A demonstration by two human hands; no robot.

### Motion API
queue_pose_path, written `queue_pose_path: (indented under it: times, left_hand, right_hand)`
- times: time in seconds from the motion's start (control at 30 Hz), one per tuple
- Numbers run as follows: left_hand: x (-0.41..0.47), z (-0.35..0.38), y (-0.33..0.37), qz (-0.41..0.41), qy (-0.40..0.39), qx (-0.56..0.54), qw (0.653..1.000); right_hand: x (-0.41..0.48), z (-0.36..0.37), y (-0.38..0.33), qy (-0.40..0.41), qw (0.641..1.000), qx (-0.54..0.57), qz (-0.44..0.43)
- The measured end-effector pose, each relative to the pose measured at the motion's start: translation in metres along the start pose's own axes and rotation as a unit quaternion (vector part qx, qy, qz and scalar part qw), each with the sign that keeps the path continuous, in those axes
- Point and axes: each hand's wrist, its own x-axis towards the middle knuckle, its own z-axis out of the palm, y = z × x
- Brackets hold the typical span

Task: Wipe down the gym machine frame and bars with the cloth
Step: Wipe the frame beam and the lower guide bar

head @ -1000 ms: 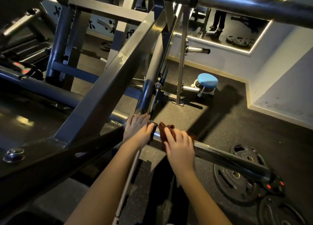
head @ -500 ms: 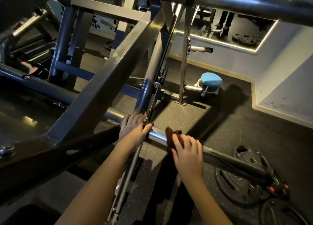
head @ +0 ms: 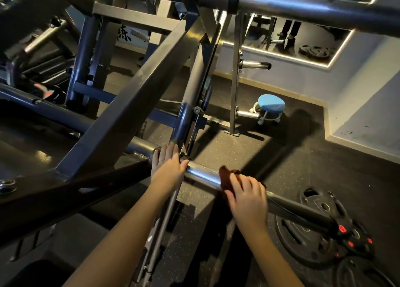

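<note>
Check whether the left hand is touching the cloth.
Apart. The head view shows bare chrome bar between the left hand and the cloth.

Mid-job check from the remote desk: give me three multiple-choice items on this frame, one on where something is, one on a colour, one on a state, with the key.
1. Where is the cloth?
A. draped on the blue stool
B. on the chrome bar, under the right hand
C. on the floor by the weight plates

2. What colour is the stool seat?
A. light blue
B. red
C. black

3. What is the left hand doing?
A. holding the cloth
B. lifting a weight plate
C. resting on the bar where it meets the frame, no cloth in it

Key:
1 B: the right hand presses the dark red cloth onto the chrome bar.
2 A: the round seat by the wall is light blue.
3 C: the left hand lies bare on the bar beside the upright post.
</note>
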Motion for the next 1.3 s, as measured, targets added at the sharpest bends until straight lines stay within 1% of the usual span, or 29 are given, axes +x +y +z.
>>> queue_pose_path:
  times: [0.03, 0.07, 0.13, 0.2, 0.27, 0.3, 0.4, 0.47, 0.53, 0.6, 0.67, 0.7, 0.77, 0.83, 0.9, 0.93, 1.0, 1.07, 1.13, 1.2, 1.3]
  left_hand:
    - [-0.003, -0.002, 0.005, 0.012, 0.008, -0.021, 1.0]
    - [-0.008, -0.002, 0.013, 0.041, 0.015, -0.025, 0.999]
    - [-0.017, 0.003, 0.027, 0.103, 0.013, -0.011, 0.995]
    - [-0.02, 0.012, 0.032, 0.128, 0.01, 0.019, 0.992]
    - [-0.021, 0.018, 0.031, 0.12, 0.019, 0.049, 0.991]
    - [-0.021, 0.019, 0.032, 0.115, 0.023, 0.062, 0.991]
    - [-0.021, 0.019, 0.037, 0.103, 0.029, 0.087, 0.99]
    - [-0.021, 0.019, 0.039, 0.096, 0.023, 0.1, 0.99]
    - [-0.022, 0.018, 0.038, 0.097, 0.019, 0.107, 0.989]
    - [-0.022, 0.019, 0.038, 0.096, 0.018, 0.111, 0.989]
    - [-0.022, 0.02, 0.039, 0.096, 0.019, 0.123, 0.988]
    - [-0.022, 0.02, 0.039, 0.095, 0.017, 0.127, 0.987]
    - [-0.022, 0.019, 0.039, 0.095, 0.012, 0.13, 0.987]
    - [-0.022, 0.018, 0.038, 0.095, 0.011, 0.127, 0.987]
    - [-0.022, 0.017, 0.038, 0.1, 0.014, 0.125, 0.987]
    - [-0.022, 0.017, 0.038, 0.099, 0.016, 0.123, 0.987]
    - [-0.023, 0.017, 0.039, 0.095, 0.016, 0.124, 0.988]
    - [-0.023, 0.017, 0.041, 0.094, 0.012, 0.132, 0.987]
    - [-0.023, 0.018, 0.041, 0.092, 0.013, 0.132, 0.987]
    - [-0.023, 0.016, 0.041, 0.093, 0.007, 0.124, 0.988]
    - [-0.022, 0.014, 0.039, 0.1, -0.002, 0.106, 0.989]
  right_hand:
    - [-0.003, 0.002, 0.004, 0.001, 1.0, -0.012, 0.008]
    - [-0.001, 0.004, 0.001, -0.003, 0.999, -0.023, 0.024]
    - [0.018, 0.002, -0.017, -0.005, 0.999, -0.02, 0.044]
    - [0.041, 0.0, -0.029, -0.055, 0.998, 0.006, 0.04]
    - [0.05, 0.0, -0.026, -0.091, 0.995, 0.036, 0.028]
    - [0.046, -0.001, -0.021, -0.092, 0.994, 0.045, 0.022]
    - [0.004, -0.004, 0.001, -0.028, 1.0, 0.006, 0.002]
    - [-0.011, 0.003, 0.01, -0.011, 1.0, -0.026, 0.012]
    - [0.007, 0.001, -0.002, -0.025, 0.999, -0.037, 0.031]
    - [0.042, -0.002, -0.026, -0.076, 0.996, 0.002, 0.045]
    - [0.06, 0.0, -0.045, -0.11, 0.993, 0.01, 0.038]
    - [0.056, 0.002, -0.045, -0.11, 0.993, 0.01, 0.029]
    - [0.026, -0.002, -0.024, -0.084, 0.996, 0.007, 0.007]
    - [-0.013, -0.006, 0.009, -0.04, 0.999, -0.021, -0.024]
    - [-0.03, 0.0, 0.033, 0.001, 0.999, -0.042, -0.032]
    - [-0.024, 0.001, 0.034, 0.0, 0.999, -0.039, -0.014]
    - [0.008, -0.003, 0.01, -0.031, 0.999, -0.015, 0.025]
    - [0.037, 0.002, -0.02, -0.076, 0.997, 0.014, 0.021]
    - [0.044, 0.01, -0.038, -0.09, 0.996, 0.018, -0.002]
    - [0.03, 0.004, -0.028, -0.077, 0.997, 0.01, -0.016]
    - [-0.01, -0.005, 0.027, -0.016, 1.0, -0.007, -0.021]
